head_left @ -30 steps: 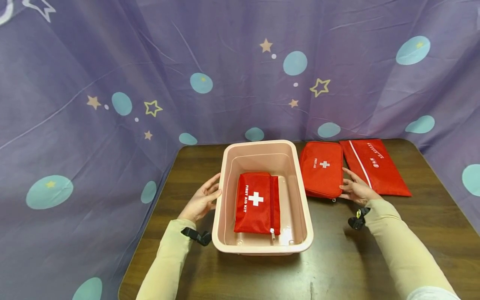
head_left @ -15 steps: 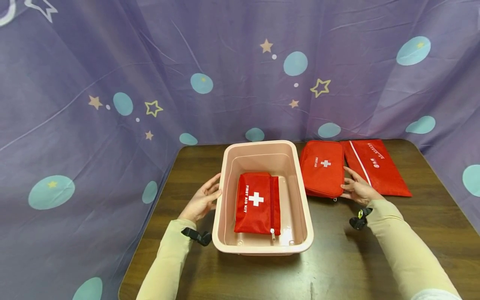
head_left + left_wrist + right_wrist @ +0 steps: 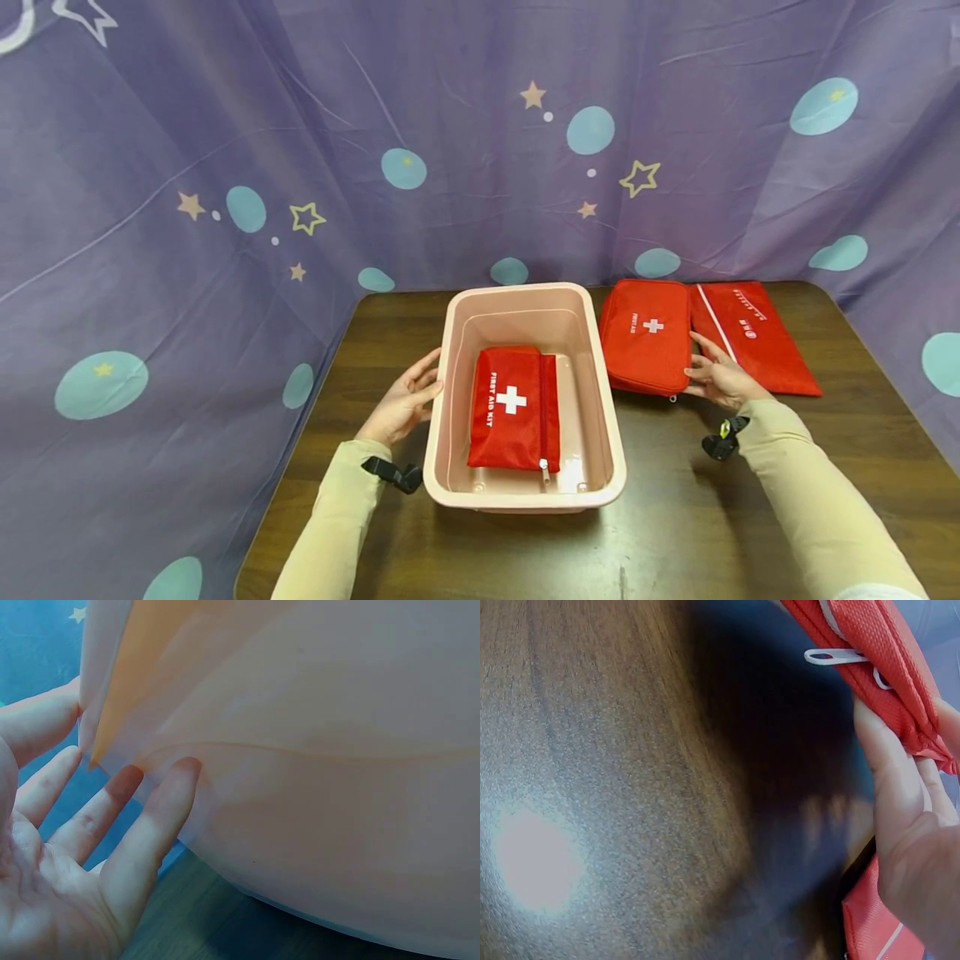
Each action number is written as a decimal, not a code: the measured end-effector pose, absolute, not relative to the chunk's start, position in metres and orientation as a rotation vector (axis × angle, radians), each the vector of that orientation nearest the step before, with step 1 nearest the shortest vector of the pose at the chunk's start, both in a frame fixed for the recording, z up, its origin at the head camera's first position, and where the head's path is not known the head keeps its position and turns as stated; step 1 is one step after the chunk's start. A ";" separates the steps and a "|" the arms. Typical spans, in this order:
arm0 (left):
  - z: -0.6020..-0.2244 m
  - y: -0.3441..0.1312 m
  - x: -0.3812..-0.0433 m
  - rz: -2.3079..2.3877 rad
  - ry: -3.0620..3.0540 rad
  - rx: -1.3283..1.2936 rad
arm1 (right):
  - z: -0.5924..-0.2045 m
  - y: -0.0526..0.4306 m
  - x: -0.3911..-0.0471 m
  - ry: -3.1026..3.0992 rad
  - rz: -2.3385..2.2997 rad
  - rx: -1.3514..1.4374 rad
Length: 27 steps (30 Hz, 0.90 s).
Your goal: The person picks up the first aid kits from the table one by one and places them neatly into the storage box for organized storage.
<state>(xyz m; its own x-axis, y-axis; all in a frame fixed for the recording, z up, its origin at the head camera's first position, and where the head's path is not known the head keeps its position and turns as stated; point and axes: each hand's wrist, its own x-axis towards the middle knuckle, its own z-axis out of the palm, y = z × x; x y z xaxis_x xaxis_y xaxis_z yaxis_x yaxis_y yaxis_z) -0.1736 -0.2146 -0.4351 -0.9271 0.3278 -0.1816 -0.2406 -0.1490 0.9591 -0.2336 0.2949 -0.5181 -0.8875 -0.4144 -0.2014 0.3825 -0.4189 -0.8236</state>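
Observation:
In the head view, a pink plastic bin [image 3: 617, 467] holds a red first aid pouch [image 3: 512, 433] with a white cross and zip. My left hand [image 3: 403, 404] is at the bin's left side; in the left wrist view its fingers [image 3: 154, 832] lie fairly straight, tips against the outer wall. To the bin's right, my right hand [image 3: 723, 383] grips the near right corner of a zipped red first aid bag [image 3: 637, 358]. The right wrist view shows this bag's zip pull [image 3: 832, 656] and its edge between digits above and below, raised over the table.
A flat red zip pouch [image 3: 768, 350] with a white stripe lies at the far right, partly behind the bag. All stand on a brown wooden table [image 3: 525, 554]. A purple curtain [image 3: 480, 208] with stars and ovals hangs behind and to the left.
My right hand and the red first aid bag have shifted slightly to the right, with the bag covering more of the flat pouch's left edge. My left hand and the bin stay put.

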 end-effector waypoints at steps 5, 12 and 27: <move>-0.439 -0.217 -0.170 2.128 1.745 0.080 | -0.517 0.293 -0.229 1.314 -2.304 -0.041; -0.436 -0.215 -0.169 2.129 1.735 0.092 | -0.514 0.291 -0.228 1.275 -2.332 -0.092; -0.434 -0.214 -0.174 2.138 1.743 0.124 | -0.481 0.276 -0.234 1.160 -2.414 -0.285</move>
